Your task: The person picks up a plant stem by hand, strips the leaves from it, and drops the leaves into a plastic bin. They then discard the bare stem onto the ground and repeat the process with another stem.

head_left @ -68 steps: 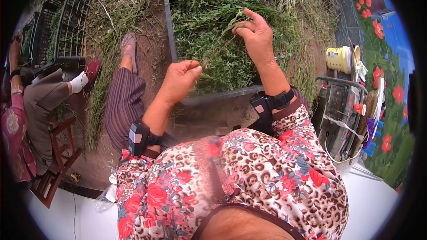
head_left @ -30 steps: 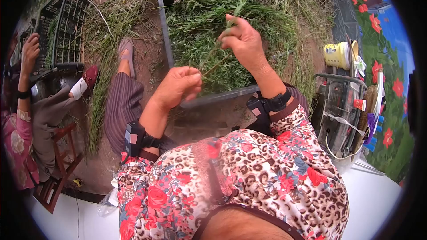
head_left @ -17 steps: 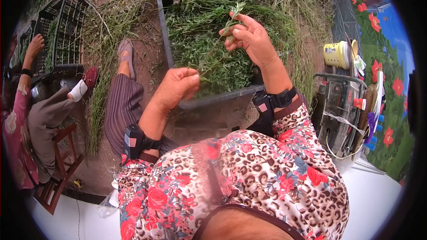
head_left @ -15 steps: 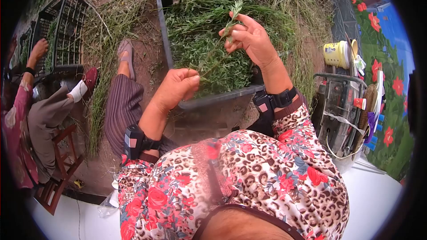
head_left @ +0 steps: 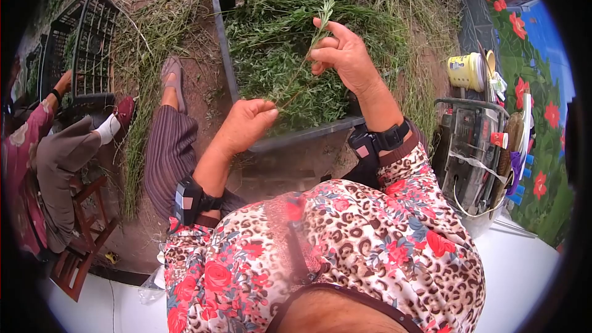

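Observation:
My right hand (head_left: pixel 346 57) pinches a leafy green stem (head_left: pixel 324 17) near its top, and the pale leaf tip stands up above the fingers. Lower and to the left, my left hand (head_left: pixel 246 124) is closed in a pinch at the thin lower end of the same stem, which runs slantwise between the hands. Both hands are over the near part of a grey plastic bin (head_left: pixel 225 43) heaped with cut green herb stems (head_left: pixel 277 31). The bare lower stem is thin and partly lost against the leaves.
On the left a co-worker's hand (head_left: pixel 64 81) reaches to a black slatted crate (head_left: pixel 94 43); a wooden stool (head_left: pixel 86 228) is below. Loose stalks (head_left: pixel 139 117) litter the ground. To the right stand a yellow bucket (head_left: pixel 465 72) and a grey-framed container (head_left: pixel 472 142) with a red cup.
My right hand has shifted slightly left, its fingers curled closer. My left hand has barely moved, still pinching. The co-worker's hand has moved down and right against the crate.

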Demonstrator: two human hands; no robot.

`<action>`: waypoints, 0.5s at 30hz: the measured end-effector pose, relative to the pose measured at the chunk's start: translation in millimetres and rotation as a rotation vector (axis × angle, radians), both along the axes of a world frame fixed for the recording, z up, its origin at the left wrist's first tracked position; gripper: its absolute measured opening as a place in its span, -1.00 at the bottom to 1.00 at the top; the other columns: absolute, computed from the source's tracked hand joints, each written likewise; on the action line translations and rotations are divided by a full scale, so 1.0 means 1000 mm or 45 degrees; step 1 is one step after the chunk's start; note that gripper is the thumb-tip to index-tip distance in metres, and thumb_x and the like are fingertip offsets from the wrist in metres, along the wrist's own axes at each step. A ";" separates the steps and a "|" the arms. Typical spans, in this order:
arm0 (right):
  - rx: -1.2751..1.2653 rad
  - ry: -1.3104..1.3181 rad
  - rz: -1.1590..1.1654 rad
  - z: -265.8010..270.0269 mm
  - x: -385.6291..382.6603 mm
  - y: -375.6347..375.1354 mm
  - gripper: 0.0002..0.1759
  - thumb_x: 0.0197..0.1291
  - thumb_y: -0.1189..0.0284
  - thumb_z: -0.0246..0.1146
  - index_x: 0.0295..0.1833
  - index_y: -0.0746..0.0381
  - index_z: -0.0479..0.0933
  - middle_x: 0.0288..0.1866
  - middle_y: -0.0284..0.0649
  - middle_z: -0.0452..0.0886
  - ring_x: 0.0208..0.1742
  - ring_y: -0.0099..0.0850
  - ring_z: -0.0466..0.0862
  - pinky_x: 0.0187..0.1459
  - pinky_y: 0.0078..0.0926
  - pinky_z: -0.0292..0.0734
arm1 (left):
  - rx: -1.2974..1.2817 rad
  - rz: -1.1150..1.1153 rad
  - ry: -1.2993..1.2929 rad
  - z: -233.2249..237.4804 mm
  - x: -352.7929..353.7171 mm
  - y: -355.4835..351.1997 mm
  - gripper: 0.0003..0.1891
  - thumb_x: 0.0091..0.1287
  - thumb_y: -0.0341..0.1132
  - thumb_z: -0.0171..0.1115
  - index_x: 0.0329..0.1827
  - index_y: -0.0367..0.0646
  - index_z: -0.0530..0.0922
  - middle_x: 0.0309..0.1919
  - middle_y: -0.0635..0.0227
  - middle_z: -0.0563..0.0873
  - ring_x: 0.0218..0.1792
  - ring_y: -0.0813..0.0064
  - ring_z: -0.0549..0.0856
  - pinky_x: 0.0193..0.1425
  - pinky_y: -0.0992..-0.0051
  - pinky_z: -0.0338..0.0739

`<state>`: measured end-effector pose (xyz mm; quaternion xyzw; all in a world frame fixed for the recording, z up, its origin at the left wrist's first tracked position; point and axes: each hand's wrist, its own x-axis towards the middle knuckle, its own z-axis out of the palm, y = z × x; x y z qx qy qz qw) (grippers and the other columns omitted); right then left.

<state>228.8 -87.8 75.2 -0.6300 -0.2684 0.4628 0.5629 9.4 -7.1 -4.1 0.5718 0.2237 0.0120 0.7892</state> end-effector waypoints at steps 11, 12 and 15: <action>-0.003 -0.128 -0.068 -0.005 -0.001 0.001 -0.29 -0.05 0.67 0.20 0.30 0.42 0.17 -0.48 -0.33 0.54 -0.51 -0.56 0.55 -0.45 -0.63 0.54 | -0.085 0.035 -0.010 -0.002 0.000 0.000 -0.78 0.33 -0.30 0.12 -0.47 -0.17 0.45 -0.64 0.58 0.42 -0.69 0.80 0.31 -0.65 0.73 0.19; -0.022 -0.189 -0.076 -0.004 -0.003 0.002 -0.31 -0.05 0.67 0.19 0.28 0.41 0.20 -0.49 -0.33 0.54 -0.52 -0.57 0.55 -0.45 -0.64 0.52 | -0.116 0.049 -0.013 -0.001 0.000 0.000 -0.79 0.33 -0.30 0.12 -0.47 -0.18 0.46 -0.64 0.57 0.42 -0.69 0.80 0.31 -0.65 0.73 0.19; -0.080 -0.439 -0.087 0.000 -0.008 0.002 -0.36 -0.04 0.68 0.18 0.25 0.40 0.26 -0.50 -0.33 0.54 -0.52 -0.61 0.53 -0.44 -0.66 0.48 | -0.269 0.077 -0.027 0.005 0.000 0.002 -0.79 0.33 -0.29 0.13 -0.46 -0.20 0.46 -0.62 0.54 0.43 -0.66 0.78 0.33 -0.64 0.72 0.22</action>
